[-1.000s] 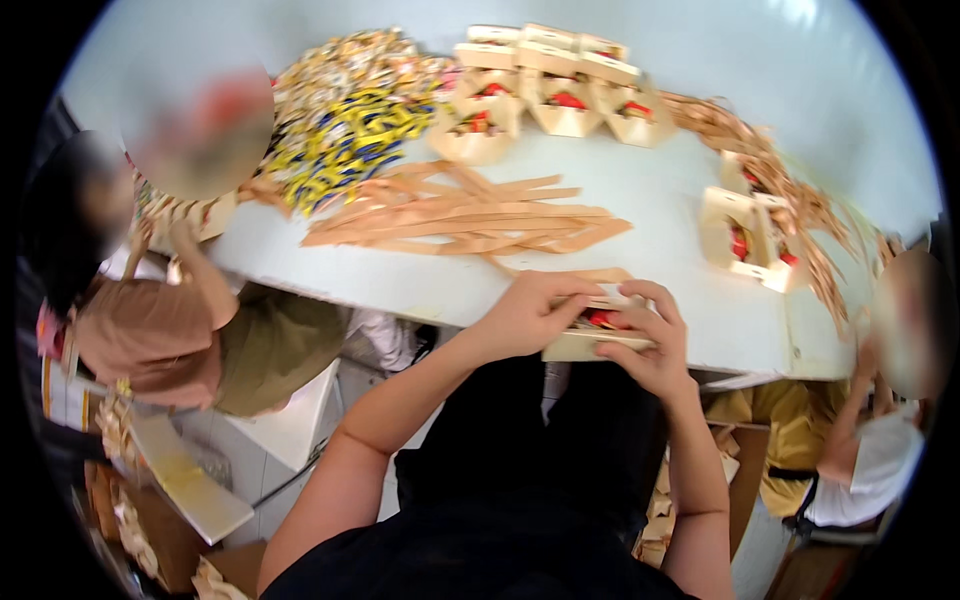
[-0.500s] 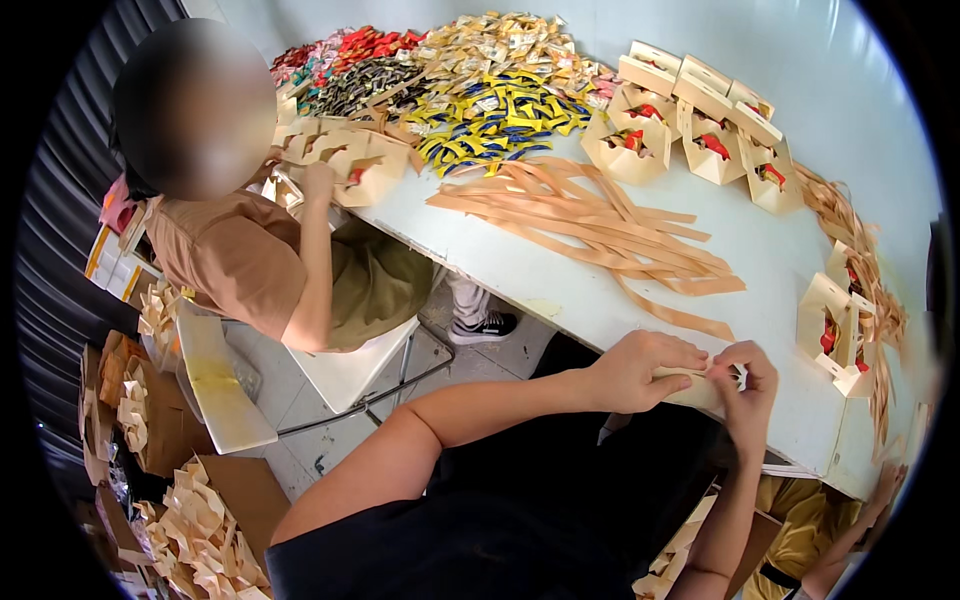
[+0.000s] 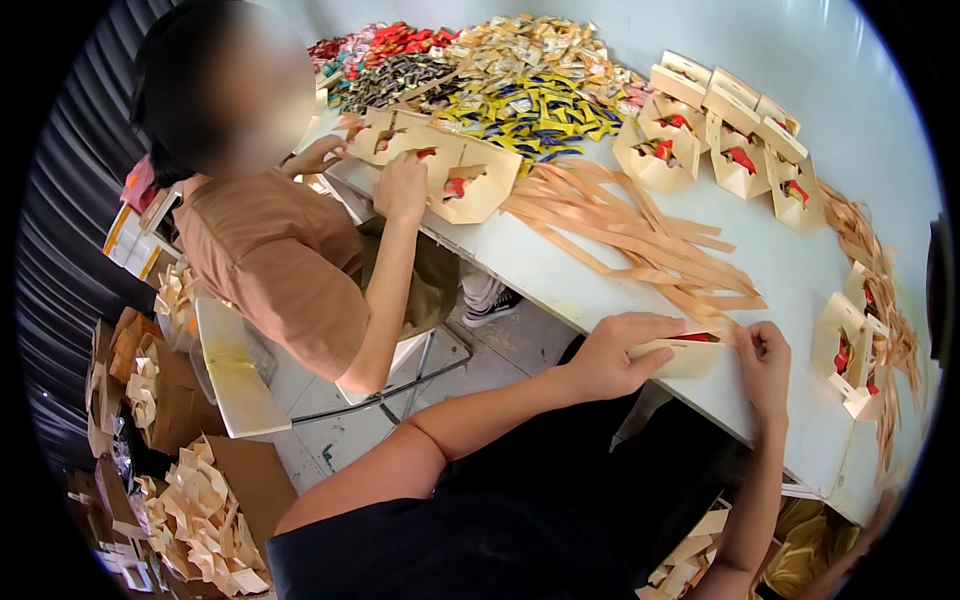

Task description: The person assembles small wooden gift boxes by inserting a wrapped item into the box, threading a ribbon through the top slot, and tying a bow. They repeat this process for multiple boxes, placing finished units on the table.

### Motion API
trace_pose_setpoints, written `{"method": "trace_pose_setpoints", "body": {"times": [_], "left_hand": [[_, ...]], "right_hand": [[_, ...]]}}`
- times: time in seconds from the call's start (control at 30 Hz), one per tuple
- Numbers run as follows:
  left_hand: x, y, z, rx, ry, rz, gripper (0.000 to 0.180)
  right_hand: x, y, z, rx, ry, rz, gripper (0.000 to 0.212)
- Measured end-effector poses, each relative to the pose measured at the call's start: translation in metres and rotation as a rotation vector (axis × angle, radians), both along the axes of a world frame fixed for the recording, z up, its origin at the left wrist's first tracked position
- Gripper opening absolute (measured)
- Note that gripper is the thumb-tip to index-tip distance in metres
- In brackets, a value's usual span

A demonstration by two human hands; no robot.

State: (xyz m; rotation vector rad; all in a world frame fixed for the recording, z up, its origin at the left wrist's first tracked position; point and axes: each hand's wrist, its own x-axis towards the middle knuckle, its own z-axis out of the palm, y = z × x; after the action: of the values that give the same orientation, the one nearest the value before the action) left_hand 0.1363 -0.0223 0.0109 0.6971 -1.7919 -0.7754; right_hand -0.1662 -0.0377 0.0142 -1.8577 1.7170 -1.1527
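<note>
My left hand [image 3: 632,352] grips a small cream paper box [image 3: 690,357] at the table's near edge, thumb in front and fingers over the top. Something red shows in the box's top opening. My right hand [image 3: 765,372] is at the box's right end with its fingers curled in. The tip of a tan ribbon lies by those fingers; whether they pinch it or the box edge is hard to see. Just beyond lies a loose pile of tan ribbons [image 3: 640,235].
Heaps of wrapped packets [image 3: 540,110] in yellow, red and cream cover the far table [image 3: 560,285]. Filled boxes [image 3: 740,160] stand at the far right, others [image 3: 845,350] nearer. At left a co-worker [image 3: 290,250] handles a box row [image 3: 470,190]. Cartons of folded boxes [image 3: 205,520] stand lower left.
My right hand has moved away from my left, and more of the box with its red content shows between them. The co-worker's box row has shifted right along the table. The view has turned slightly.
</note>
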Motion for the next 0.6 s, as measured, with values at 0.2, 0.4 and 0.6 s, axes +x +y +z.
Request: {"method": "trace_pose_setpoints", "body": {"times": [0.2,0.4,0.6], "left_hand": [[-0.001,-0.002,-0.005,-0.010,0.026,-0.025,0.037],[-0.011,-0.004,-0.003,0.025,0.031,-0.031,0.035],[-0.014,-0.008,-0.006,-0.006,0.015,-0.061,0.034]], "right_hand": [[-0.030,0.006,0.027,0.275,-0.277,-0.073,0.041],[-0.032,-0.028,0.029,-0.078,-0.636,-0.104,0.031],[-0.023,-0.041,0.057,-0.065,-1.104,-0.083,0.029]]}}
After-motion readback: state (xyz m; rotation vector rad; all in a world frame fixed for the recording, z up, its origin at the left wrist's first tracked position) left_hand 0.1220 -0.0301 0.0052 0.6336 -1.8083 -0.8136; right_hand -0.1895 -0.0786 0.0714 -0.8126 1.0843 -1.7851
